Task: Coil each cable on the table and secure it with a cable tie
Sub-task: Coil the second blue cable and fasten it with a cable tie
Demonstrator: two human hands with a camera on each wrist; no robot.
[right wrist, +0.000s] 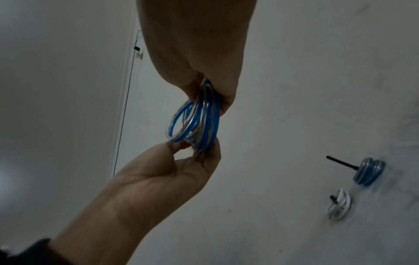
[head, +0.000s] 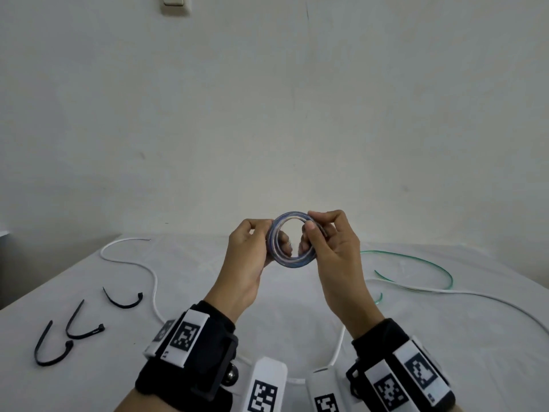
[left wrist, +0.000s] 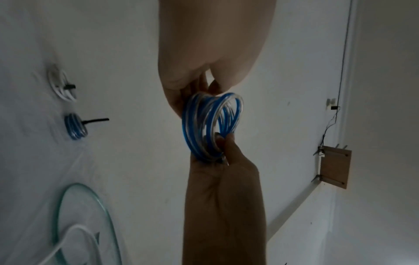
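A blue-and-clear cable wound into a small coil (head: pixel 292 239) is held up above the table between both hands. My left hand (head: pixel 271 236) pinches its left side and my right hand (head: pixel 310 230) pinches its right side. The left wrist view shows the coil (left wrist: pixel 211 127) edge-on, its loops slightly spread, with my left hand (left wrist: pixel 199 86) above it. From the right wrist, the coil (right wrist: pixel 195 123) hangs below my right hand (right wrist: pixel 204 89). Three black cable ties (head: pixel 123 301) (head: pixel 80 328) (head: pixel 50 349) lie loose at the left.
On the white-covered table (head: pixel 208 263) lie a loose white cable (head: pixel 142 264) at left, a green cable (head: pixel 430 263) and another white cable (head: pixel 445 292) at right. A tied blue coil (left wrist: pixel 76 126) and a tied white coil (left wrist: pixel 61 86) lie farther off.
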